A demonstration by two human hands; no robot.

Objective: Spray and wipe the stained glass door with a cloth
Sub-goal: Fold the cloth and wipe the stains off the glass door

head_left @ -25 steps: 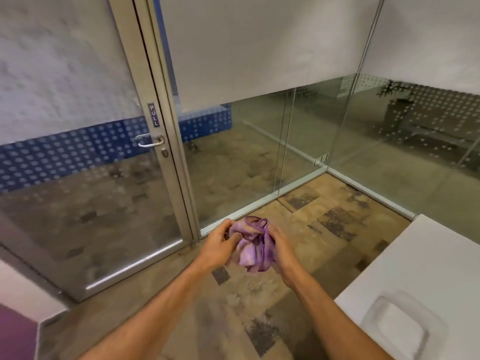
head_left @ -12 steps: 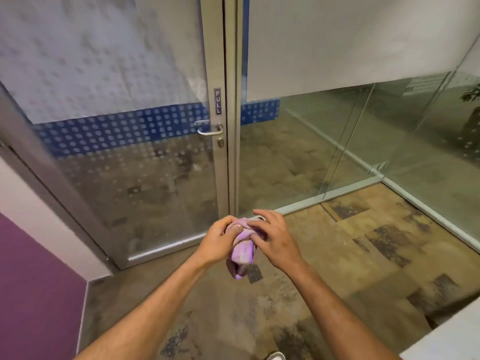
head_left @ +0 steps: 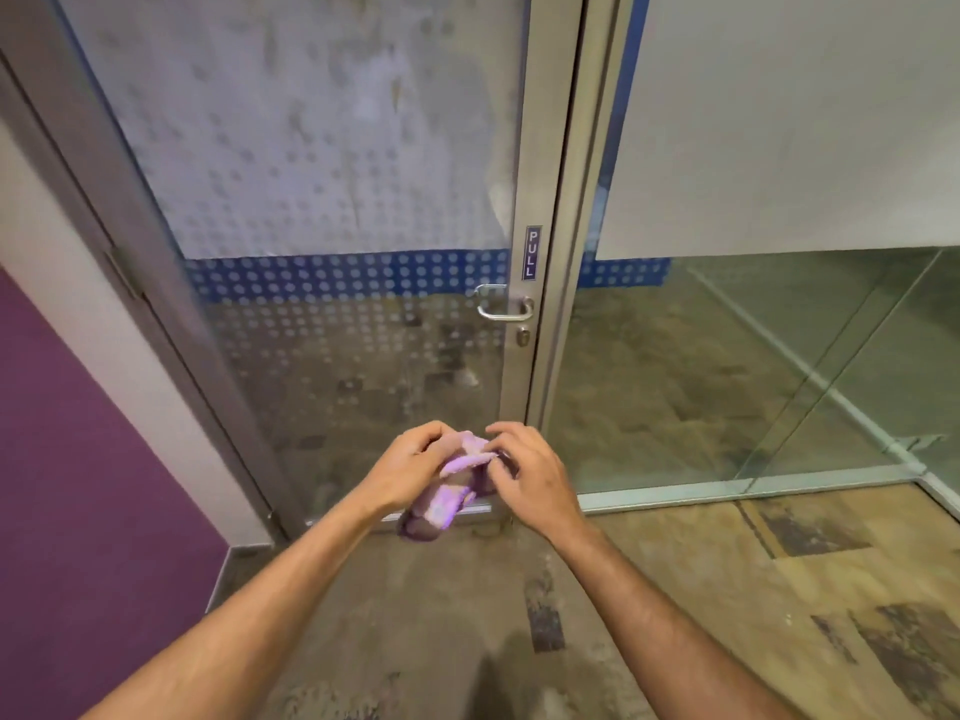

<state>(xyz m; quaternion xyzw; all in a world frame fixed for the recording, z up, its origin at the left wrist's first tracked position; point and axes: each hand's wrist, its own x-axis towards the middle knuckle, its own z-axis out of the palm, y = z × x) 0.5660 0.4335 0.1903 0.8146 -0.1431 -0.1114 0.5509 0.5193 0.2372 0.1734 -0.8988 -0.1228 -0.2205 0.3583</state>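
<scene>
A bunched purple cloth hangs between my two hands in front of the glass door. My left hand grips its left side, and my right hand pinches its top with curled fingers. The door's frosted, dotted glass shows streaks and smears across its upper part. A blue dotted band crosses it at handle height. The metal lever handle and a PULL label sit on the door's right stile. No spray bottle is in view.
A purple and white wall stands at the left by the door hinge. A fixed glass panel with a white upper sheet fills the right. Patchy brown carpet floor spreads under my arms.
The view has swung left and closer, so the door now stands in the middle. My hands keep working the cloth, which is bunched tighter than a second ago.
</scene>
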